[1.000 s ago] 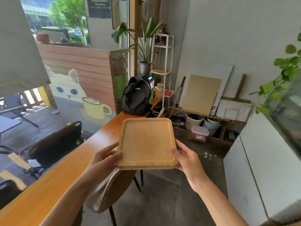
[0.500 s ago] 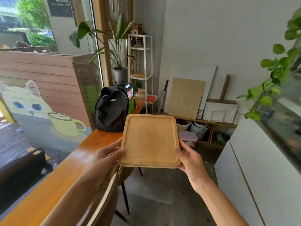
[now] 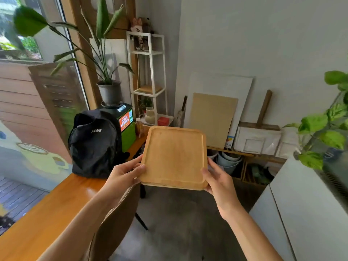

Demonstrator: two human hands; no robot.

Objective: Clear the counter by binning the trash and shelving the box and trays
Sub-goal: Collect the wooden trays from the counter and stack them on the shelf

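Wooden tray [image 3: 174, 157], carried flat and face up, clear of the counter [image 3: 56, 210], over the gap between counter edge and floor. A second edge shows under its near rim; likely more than one tray stacked, cannot confirm.

Grip: left hand [image 3: 125, 175] holds the near-left corner, thumb on the rim, fingers curled beneath. Right hand [image 3: 216, 180] holds the near-right corner the same way. Both clasp the near end only; the far end hangs unsupported, away from the body.

Key relation: the tray's long axis runs straight out from between the hands, far edge toward the white shelf unit [image 3: 147, 76] standing beyond and slightly left of the grip. One middle tier of that unit already carries a flat wooden piece, possibly another tray. Neither hand is clearly nearer; the left sits on the shelf's side.

Judgement: transit toward shelving. Tray should go in far edge first.

Left of the grip: black backpack [image 3: 94, 144] on the counter. Below the left forearm: chair back [image 3: 113, 228].
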